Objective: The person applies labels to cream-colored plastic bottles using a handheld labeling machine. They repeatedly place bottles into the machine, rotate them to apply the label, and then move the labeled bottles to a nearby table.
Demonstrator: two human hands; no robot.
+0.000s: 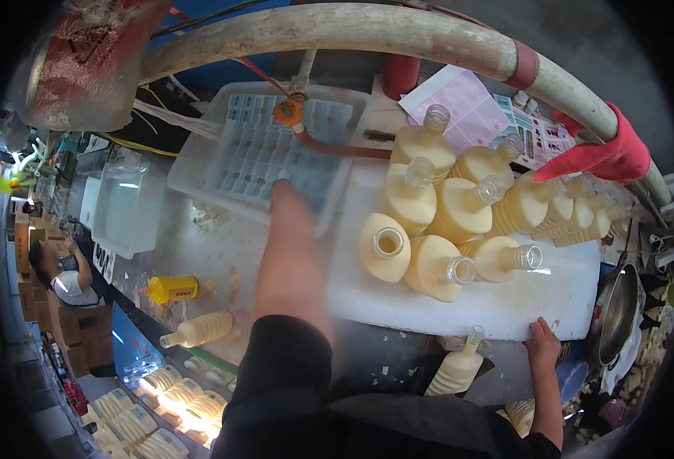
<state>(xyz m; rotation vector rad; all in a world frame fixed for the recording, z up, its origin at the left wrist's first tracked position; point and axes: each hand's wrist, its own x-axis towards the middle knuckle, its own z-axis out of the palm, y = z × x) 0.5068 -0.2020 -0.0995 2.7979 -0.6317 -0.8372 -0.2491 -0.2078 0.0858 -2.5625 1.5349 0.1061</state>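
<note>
My left hand (287,203) reaches over the near rim of a translucent plastic tub (356,115). Sheets of pale blue labels (249,153) lie inside it. Blur and the angle hide the left fingers, so what they hold does not show. At the near right edge of a white board (428,314), my right hand (543,348) rests with its fingers partly spread and nothing visible in them. Several cream bottles with clear, uncapped necks (436,206) stand grouped on the board. Another cream bottle (457,369) is below the board's near edge, left of my right hand.
A thick pipe (337,30) arches overhead with a red cloth (612,149) draped on it. An orange valve (287,112) hangs above the tub. At left are a yellow container (172,288), a lying bottle (199,329), a clear bin (130,206) and a seated person (73,279).
</note>
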